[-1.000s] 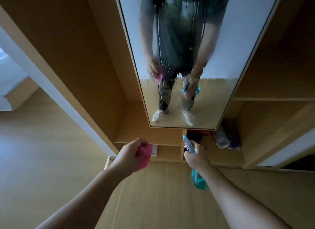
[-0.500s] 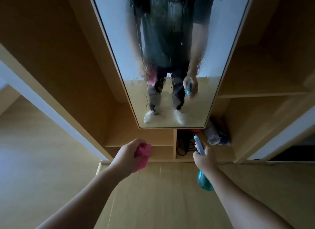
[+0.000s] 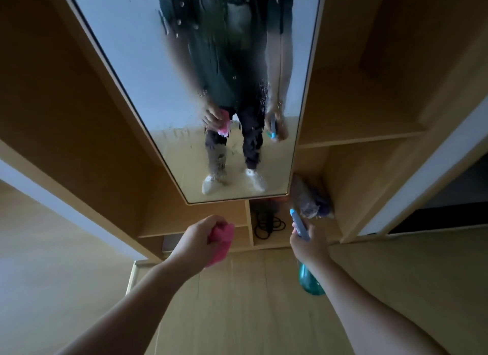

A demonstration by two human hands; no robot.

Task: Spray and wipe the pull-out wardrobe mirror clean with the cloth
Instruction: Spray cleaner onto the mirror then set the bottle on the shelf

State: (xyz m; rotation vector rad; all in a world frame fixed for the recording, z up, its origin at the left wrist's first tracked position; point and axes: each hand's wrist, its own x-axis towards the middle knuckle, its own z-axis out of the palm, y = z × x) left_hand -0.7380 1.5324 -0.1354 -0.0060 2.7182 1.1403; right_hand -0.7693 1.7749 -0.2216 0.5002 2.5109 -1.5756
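Observation:
The tall pull-out mirror [image 3: 163, 95] stands in front of me inside the wooden wardrobe. Its glass is wet with drops and streaks down the middle and lower part. Below its bottom edge my left hand [image 3: 195, 242] grips a bunched pink cloth [image 3: 220, 242], a short way from the glass. My right hand [image 3: 310, 245] holds a teal spray bottle [image 3: 309, 279] upright, its blue nozzle [image 3: 297, 221] pointing up toward the mirror's lower right corner. Both hands and a standing person show in the reflection.
Wooden wardrobe shelves [image 3: 364, 135] flank the mirror. A low cubby holds a coiled black cable [image 3: 268, 226], and a crumpled bag [image 3: 310, 198] lies to its right. A white sliding door frame [image 3: 422, 169] stands at the right. Light wood floor [image 3: 250, 302] lies below.
My view has tilted and drifted so the mirror sits further left and larger. Both hands stay low, each keeping its grip, with the right hand shifted slightly right.

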